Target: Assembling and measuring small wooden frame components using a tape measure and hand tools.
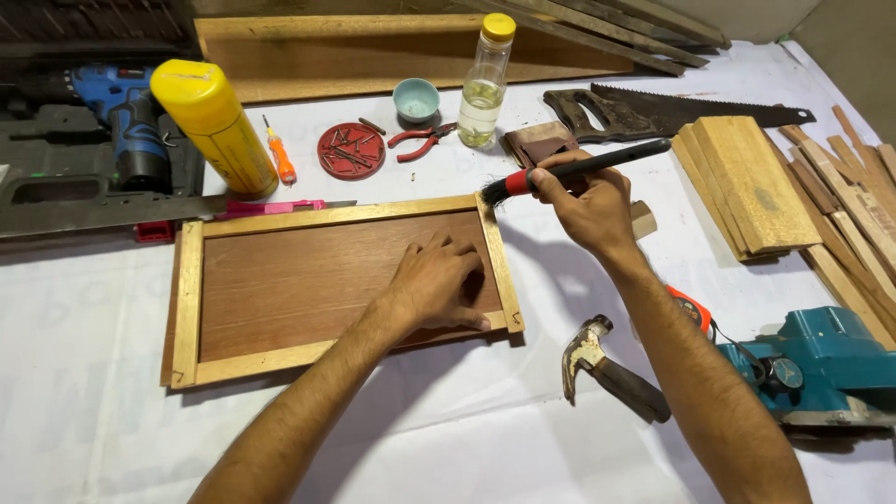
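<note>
**Brushing the corner of the wooden tray**

You are pressing your left hand [437,283] flat, fingers spread, on the brown panel of the wooden tray [280,280], which is lying left of centre in the frame on the white cloth [93,373]. Your right hand [583,201] is gripping a black brush [579,171], its bristles touching the tray's upper right corner. A hammer [607,369] is lying at lower right, a saw [653,110] at upper right.
</note>
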